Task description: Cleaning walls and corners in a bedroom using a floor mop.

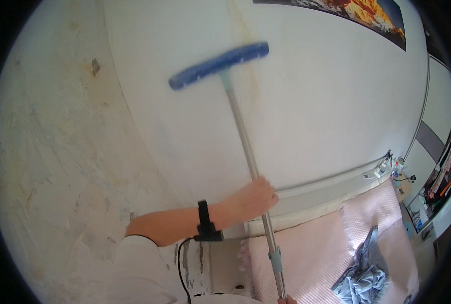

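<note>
A long-handled mop (pixel 242 133) with a wide blue fabric head leans up across a white wall. Its blue head (pixel 220 65) lies against the wall beside a yellowish streak, tilted with its right end higher. Around the middle of the grey pole my left hand (pixel 253 201) is closed, the forearm coming in from the left with a black strap and cabled device on the wrist. Farther down, at the lower edge, only a little of my right hand (pixel 287 300) shows, closed about the pole's lower part below a pale blue-grey collar (pixel 275 257).
A bed with a pink quilted cover (pixel 306 253) and a pale headboard (pixel 327 195) stands below the wall, with a crumpled grey-blue cloth (pixel 366 271) on it. Left, the wall (pixel 58 167) is stained and peeling. A mountain picture (pixel 372 17) hangs upper right, near a wardrobe (pixel 436 96).
</note>
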A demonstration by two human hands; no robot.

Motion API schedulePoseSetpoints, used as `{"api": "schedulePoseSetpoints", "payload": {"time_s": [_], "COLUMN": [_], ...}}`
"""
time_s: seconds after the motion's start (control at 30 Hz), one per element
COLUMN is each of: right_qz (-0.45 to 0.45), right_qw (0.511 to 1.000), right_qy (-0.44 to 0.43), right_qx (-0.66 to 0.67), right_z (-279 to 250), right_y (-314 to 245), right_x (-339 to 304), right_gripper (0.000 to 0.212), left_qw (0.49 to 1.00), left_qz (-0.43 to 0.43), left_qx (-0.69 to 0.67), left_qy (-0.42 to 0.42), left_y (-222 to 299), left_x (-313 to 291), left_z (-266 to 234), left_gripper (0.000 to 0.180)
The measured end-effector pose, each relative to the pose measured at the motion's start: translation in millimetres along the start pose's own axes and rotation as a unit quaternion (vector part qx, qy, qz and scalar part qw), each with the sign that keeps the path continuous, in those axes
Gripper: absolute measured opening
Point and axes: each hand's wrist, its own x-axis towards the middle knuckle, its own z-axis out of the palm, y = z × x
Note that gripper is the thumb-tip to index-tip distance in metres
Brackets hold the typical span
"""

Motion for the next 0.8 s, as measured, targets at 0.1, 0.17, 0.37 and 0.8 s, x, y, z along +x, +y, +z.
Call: {"api": "schedulePoseSetpoints", "payload": {"time_s": [0.1, 0.17, 0.37, 0.8], "right_qz": [0.053, 0.080, 0.213, 0.298], "right_qw": [0.998, 0.997, 0.966, 0.925], "right_qy": [-0.013, -0.018, -0.118, -0.189], "right_qx": [0.022, 0.007, -0.086, -0.141], "right_z": [-2.9, 8.0, 32.7, 32.9], "right_y": [-3.9, 34.5, 106.0, 118.0], "right_x": [-36.6, -58.2, -103.0, -211.1], "right_gripper": [0.039, 0.037, 0.042, 0.040], "left_qw": [0.997, 0.992, 0.961, 0.900], "left_qz": [0.000, 0.005, 0.031, 0.071], "left_qx": [-0.048, -0.090, -0.186, -0.357], "left_qy": [-0.060, -0.087, -0.202, -0.238], "left_y": [45.8, 70.7, 132.4, 253.2], "left_x": [-16.5, -26.8, -67.9, -155.0], "left_z": [14.0, 35.2, 91.5, 155.1], "left_gripper": [0.009, 0.009, 0.007, 0.011]}}
